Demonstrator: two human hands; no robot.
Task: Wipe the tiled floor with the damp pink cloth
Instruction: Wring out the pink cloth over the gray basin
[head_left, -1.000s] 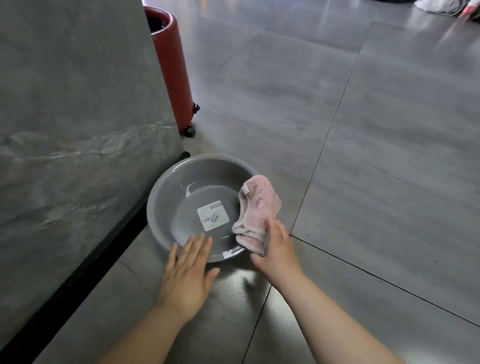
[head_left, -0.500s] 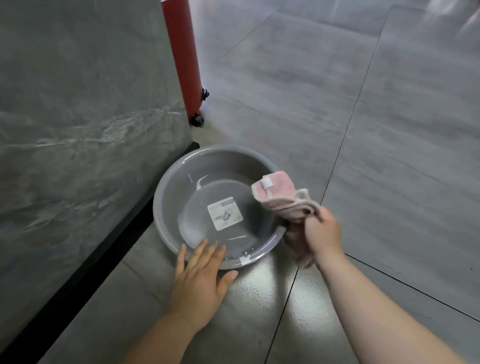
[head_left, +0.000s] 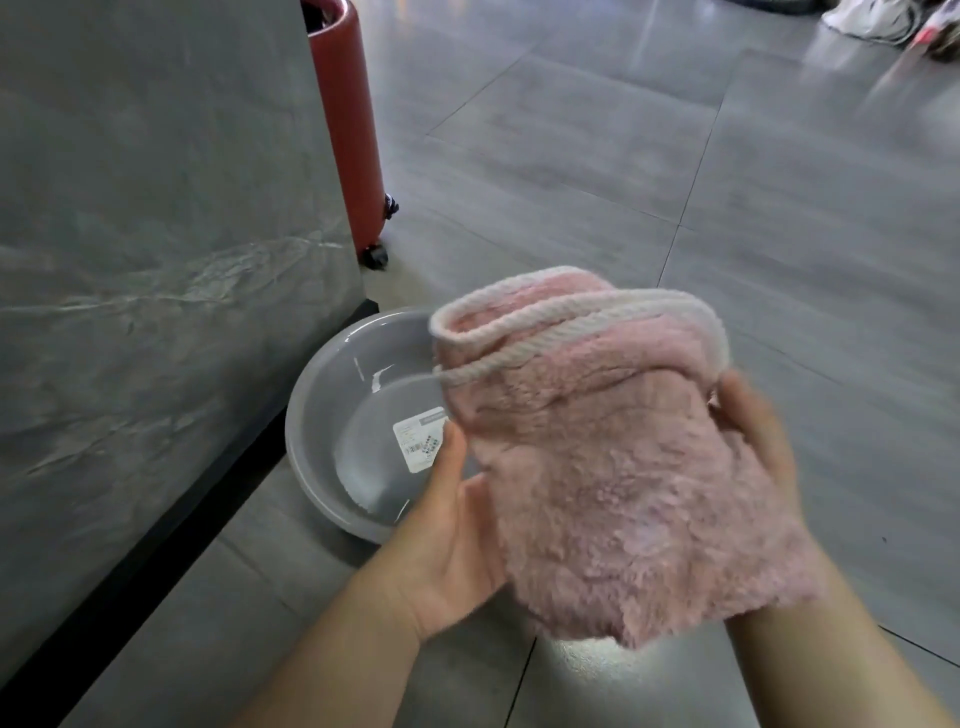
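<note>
A fluffy pink cloth (head_left: 613, 467) with a pale corded edge is held up in the air, folded, close to the camera and above the grey tiled floor (head_left: 779, 234). My left hand (head_left: 447, 525) holds its left side, thumb up against the fabric, with the fingers hidden behind it. My right hand (head_left: 758, 441) grips the right side, its fingers mostly hidden under the cloth. The cloth covers the right part of a grey plastic basin (head_left: 322, 415).
The basin sits on the floor beside a grey marble-look panel (head_left: 145, 260) with a black base strip. A red cylinder on castors (head_left: 348, 130) stands behind the panel's corner. Shoes (head_left: 883, 21) lie at the far right. Open floor stretches to the right.
My right hand lifted the cloth off the basin's rim and up towards the camera. My left hand left the floor by the basin and took hold of the cloth's left side.
</note>
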